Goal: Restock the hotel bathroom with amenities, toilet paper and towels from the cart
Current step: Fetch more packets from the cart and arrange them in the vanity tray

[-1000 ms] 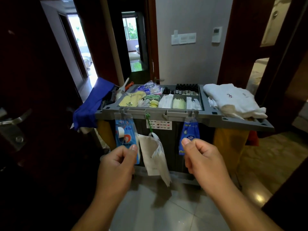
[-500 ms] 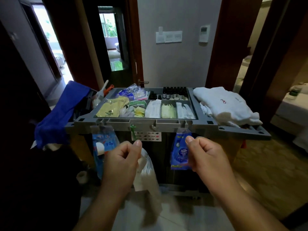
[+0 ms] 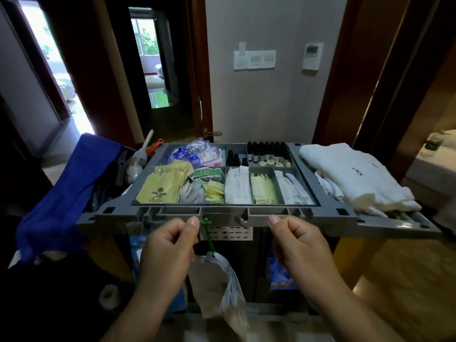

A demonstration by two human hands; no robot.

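Though divided, cart tray (image 3: 222,210) (sachets (image 3: 262,192), bottles (image 3: 267,150))

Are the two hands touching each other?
Apart. The head view shows a gap between the left hand and the right hand, with the front edge of the grey plastic cart between them.

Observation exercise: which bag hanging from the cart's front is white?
The middle bag, on the green tie; the left bag and right bag are blue.
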